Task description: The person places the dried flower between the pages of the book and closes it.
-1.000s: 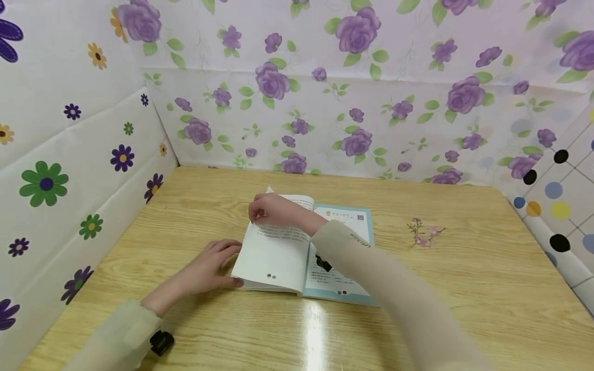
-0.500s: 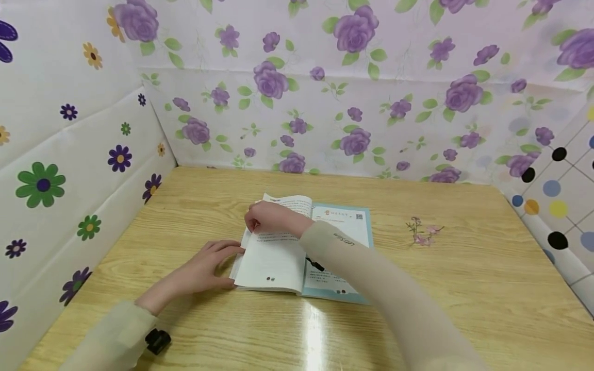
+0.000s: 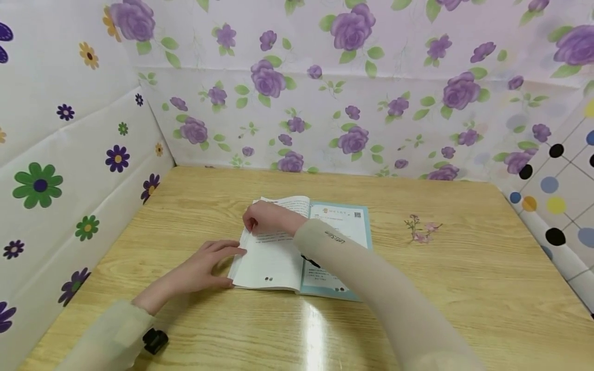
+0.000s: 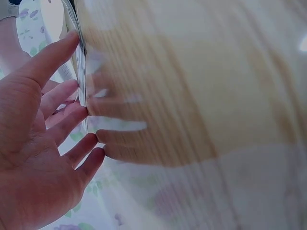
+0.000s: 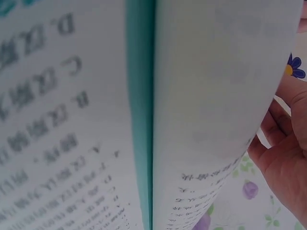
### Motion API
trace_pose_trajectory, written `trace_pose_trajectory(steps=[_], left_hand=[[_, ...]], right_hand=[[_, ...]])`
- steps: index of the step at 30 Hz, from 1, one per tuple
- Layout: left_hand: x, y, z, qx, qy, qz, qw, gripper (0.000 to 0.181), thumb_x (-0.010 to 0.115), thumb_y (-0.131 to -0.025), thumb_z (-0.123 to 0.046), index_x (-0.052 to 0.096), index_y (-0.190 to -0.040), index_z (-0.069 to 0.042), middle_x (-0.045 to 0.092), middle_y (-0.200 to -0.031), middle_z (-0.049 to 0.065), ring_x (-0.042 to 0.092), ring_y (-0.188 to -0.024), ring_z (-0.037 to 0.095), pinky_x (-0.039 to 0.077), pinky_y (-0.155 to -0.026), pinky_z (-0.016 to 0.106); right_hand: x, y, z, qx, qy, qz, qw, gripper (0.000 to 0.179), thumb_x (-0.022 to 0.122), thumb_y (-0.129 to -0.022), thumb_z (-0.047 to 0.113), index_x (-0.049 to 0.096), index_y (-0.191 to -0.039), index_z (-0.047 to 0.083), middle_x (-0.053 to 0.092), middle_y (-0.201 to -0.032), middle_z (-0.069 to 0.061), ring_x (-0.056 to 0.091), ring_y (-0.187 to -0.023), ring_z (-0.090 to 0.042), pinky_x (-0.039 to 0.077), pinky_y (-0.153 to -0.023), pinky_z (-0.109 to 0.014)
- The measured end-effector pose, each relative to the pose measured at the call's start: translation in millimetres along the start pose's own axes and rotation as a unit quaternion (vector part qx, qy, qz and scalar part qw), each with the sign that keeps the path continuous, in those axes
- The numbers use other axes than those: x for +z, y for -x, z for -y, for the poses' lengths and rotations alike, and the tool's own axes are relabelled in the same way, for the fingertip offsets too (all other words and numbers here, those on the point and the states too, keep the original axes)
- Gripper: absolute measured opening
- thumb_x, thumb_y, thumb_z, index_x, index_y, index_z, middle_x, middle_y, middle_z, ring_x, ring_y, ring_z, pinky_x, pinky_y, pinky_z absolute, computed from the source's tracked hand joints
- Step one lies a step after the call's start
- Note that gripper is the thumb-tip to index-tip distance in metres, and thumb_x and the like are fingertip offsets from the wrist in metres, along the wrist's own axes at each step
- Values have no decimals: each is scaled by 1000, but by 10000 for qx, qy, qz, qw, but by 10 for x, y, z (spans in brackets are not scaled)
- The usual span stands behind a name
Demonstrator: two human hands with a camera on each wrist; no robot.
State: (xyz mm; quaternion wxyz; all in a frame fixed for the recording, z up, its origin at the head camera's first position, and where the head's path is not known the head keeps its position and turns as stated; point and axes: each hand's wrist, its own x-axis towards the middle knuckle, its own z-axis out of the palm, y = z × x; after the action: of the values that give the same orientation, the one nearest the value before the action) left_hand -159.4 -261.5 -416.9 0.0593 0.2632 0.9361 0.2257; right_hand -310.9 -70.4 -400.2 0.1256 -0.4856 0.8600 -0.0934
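An open book [image 3: 278,260] with a blue-bordered right page lies on the wooden table. My right hand [image 3: 269,217] reaches across it, fingers curled at the left-hand page's outer edge. In the right wrist view, thumb and fingers of that hand [image 5: 288,148] meet the page edge, and the printed page [image 5: 206,96] curves up from the fold. My left hand [image 3: 204,269] rests by the book's left side, thumb near the lower corner. The left wrist view has its fingers loosely spread, with the thumb [image 4: 60,55] against the page stack [image 4: 80,62].
A small pink flower sprig design [image 3: 421,229] is on the table [image 3: 445,288] to the right of the book. Floral sheeting [image 3: 315,103] stands behind the table, with patterned sheets at both sides. A black wrist device [image 3: 155,341] hangs under the left sleeve.
The lifted left-hand page has come down flatter onto the stack. My right hand has moved slightly left and down with it; my left thumb has slid off the page's lower corner to its edge.
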Motion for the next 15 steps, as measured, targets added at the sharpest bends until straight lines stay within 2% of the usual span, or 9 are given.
trace_pose_trajectory(steps=[8,12,15], left_hand=[[-18,-8,2,54,20,77,10000,64,79,-83,-26,55,-141,-13,46,-149,18,40,-133,45,39,-106,63],[-40,-15,1,39,-5,195,9998,64,79,-83,-26,54,-141,-13,45,-150,19,39,-133,46,39,-106,63],[-54,-26,-15,40,-22,258,9997,65,80,-83,-26,54,-141,-12,46,-149,20,39,-133,46,39,-105,63]], right_hand=[[-33,28,12,19,180,61,9998,8,68,-92,10,69,-98,14,65,-97,0,52,-86,-10,45,-79,-22],[-51,47,18,45,363,25,9993,13,71,-91,14,69,-104,12,65,-100,-1,50,-86,-11,45,-81,-22],[-63,69,7,99,284,61,9995,16,71,-90,11,71,-105,10,66,-100,-2,50,-86,-11,45,-81,-21]])
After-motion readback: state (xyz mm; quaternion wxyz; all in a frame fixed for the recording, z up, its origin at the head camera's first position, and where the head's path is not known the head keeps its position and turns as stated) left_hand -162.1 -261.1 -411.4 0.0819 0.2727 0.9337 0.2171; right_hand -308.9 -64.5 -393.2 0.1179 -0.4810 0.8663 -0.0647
